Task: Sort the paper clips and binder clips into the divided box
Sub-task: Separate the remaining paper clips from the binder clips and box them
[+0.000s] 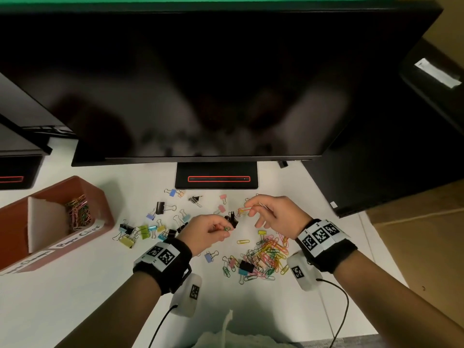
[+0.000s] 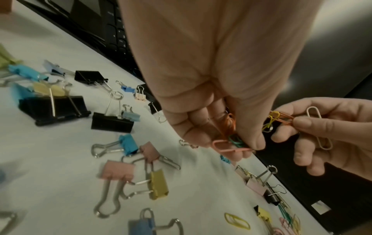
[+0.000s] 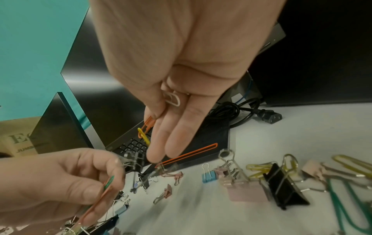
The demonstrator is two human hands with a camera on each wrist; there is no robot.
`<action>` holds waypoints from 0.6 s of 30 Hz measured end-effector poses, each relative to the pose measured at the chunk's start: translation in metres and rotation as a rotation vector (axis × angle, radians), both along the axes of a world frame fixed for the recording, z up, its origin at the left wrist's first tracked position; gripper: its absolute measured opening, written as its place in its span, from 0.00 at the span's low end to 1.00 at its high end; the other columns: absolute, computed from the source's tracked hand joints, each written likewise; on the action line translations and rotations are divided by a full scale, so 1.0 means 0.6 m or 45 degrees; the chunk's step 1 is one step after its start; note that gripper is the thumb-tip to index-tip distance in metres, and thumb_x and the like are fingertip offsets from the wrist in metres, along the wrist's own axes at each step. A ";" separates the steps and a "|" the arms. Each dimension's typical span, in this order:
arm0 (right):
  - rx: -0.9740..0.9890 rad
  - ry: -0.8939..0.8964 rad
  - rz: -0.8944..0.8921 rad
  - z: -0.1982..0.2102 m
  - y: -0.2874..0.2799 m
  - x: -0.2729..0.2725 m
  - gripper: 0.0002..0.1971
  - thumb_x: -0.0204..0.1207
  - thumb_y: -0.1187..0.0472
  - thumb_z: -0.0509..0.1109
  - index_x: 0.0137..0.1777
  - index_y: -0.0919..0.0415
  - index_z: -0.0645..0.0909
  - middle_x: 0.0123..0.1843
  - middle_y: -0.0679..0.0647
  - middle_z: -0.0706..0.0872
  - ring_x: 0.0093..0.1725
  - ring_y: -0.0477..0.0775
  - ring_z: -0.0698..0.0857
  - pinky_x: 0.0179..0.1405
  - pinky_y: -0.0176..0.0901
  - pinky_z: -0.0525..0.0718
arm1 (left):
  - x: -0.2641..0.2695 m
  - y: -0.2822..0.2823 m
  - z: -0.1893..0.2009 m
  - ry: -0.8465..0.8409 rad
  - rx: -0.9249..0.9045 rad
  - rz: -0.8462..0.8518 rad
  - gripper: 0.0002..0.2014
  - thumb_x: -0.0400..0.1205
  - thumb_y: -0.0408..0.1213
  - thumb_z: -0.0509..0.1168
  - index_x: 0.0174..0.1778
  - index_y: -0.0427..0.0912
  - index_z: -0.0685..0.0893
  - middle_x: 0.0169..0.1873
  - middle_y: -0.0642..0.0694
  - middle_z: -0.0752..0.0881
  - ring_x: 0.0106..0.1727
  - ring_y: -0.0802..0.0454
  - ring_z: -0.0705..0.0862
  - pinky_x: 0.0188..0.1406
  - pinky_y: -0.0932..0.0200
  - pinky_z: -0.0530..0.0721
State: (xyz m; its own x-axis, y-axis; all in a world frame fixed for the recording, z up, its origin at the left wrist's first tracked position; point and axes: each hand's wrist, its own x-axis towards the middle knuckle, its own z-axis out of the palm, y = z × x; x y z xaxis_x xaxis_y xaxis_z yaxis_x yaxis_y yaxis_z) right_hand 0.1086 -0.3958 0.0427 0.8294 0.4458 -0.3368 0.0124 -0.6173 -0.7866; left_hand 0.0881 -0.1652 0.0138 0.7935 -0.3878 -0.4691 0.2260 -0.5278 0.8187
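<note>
— Where are your hands?

— Both are raised just above the white desk [image 1: 75,297], in front of the monitor stand [image 1: 216,175]. My left hand [image 1: 209,231] is curled, thumb against fingertips, pinching a small bunch of paper clips: a pink paper clip [image 2: 227,147], a green one [image 2: 236,140] and an orange one [image 2: 229,123]. My right hand [image 1: 272,213] pinches an orange paper clip [image 2: 282,118] with a yellow one [image 2: 270,120] hooked onto it, and a white paper clip [image 2: 319,129] lies tucked against its fingers. The other fingers of that hand reach out nearly straight.

— And the rest of the clips?

— A tangle of coloured paper clips [image 1: 266,257] lies below my right hand, with a black binder clip [image 1: 246,267] at its left edge. Binder clips [image 1: 150,229] in blue, yellow, pink, green and black are scattered to the left of my left hand.

— The box?

— The divided box [image 1: 15,267] is brown-red and sits at the far left of the desk. A white divider [image 1: 42,219] splits it, and the far compartment holds a heap of sorted paper clips [image 1: 79,212].

— Anything behind?

— A large dark monitor [image 1: 200,84], with a green wall above it.
</note>
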 end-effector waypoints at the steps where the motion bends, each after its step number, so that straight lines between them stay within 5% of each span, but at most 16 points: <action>1: 0.005 0.000 -0.010 0.001 0.002 0.000 0.14 0.84 0.64 0.54 0.62 0.52 0.78 0.50 0.47 0.85 0.39 0.43 0.89 0.43 0.49 0.90 | 0.000 0.004 -0.002 -0.009 0.011 0.009 0.08 0.78 0.35 0.68 0.48 0.53 0.86 0.37 0.51 0.88 0.41 0.57 0.87 0.43 0.62 0.86; 6: 0.002 0.021 -0.038 0.005 0.007 0.004 0.12 0.84 0.62 0.55 0.57 0.52 0.80 0.50 0.48 0.86 0.40 0.44 0.89 0.42 0.45 0.90 | -0.002 0.016 -0.006 -0.011 0.036 0.078 0.08 0.77 0.35 0.69 0.45 0.55 0.85 0.35 0.50 0.88 0.41 0.55 0.88 0.51 0.52 0.88; 12: 0.057 0.059 -0.060 0.010 0.012 0.005 0.10 0.83 0.62 0.59 0.55 0.55 0.82 0.48 0.50 0.87 0.40 0.47 0.90 0.42 0.41 0.90 | 0.004 -0.011 -0.003 0.048 0.037 -0.011 0.31 0.77 0.36 0.70 0.74 0.56 0.68 0.34 0.48 0.87 0.38 0.55 0.87 0.48 0.60 0.85; 18: 0.252 0.033 -0.134 0.032 0.016 0.010 0.06 0.80 0.62 0.66 0.49 0.56 0.84 0.44 0.58 0.90 0.40 0.48 0.90 0.42 0.41 0.89 | 0.005 -0.050 -0.003 0.250 -0.035 -0.255 0.38 0.75 0.37 0.72 0.77 0.58 0.60 0.34 0.49 0.88 0.34 0.59 0.87 0.39 0.65 0.82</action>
State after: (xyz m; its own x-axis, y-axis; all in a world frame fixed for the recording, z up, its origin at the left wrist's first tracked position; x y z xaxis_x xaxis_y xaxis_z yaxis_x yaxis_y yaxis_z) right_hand 0.1144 -0.3860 0.0616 0.8670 0.4166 -0.2734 -0.0661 -0.4476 -0.8918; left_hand 0.0910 -0.1953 0.0119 0.5947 -0.5425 -0.5933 0.2754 -0.5558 0.7843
